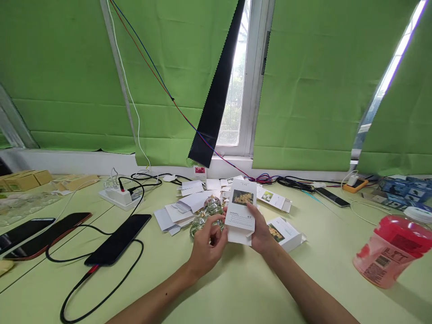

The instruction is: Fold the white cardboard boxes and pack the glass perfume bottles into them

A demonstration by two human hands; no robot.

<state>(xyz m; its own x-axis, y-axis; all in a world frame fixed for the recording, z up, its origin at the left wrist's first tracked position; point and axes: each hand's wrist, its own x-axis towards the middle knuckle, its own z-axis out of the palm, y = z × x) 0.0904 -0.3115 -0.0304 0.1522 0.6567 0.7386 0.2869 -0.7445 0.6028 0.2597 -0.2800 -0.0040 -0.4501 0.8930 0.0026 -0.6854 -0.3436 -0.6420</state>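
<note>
A small white paper box with a yellow flower picture stands tilted in my right hand, which is closed around its right side. My left hand is curled in a pinch at the box's lower left edge, by an end flap; its contact with the flap is partly hidden. Behind my left hand sit several round glass ornaments, greenish inside. Another white box with the same flower picture lies just right of my right hand. Flattened white boxes spread out behind the ornaments.
On the left lie a black phone on a cable, further phones and a white power strip. To the right are a red-lidded plastic jar, a phone, an orange meter and blue boxes. Cables run along the back.
</note>
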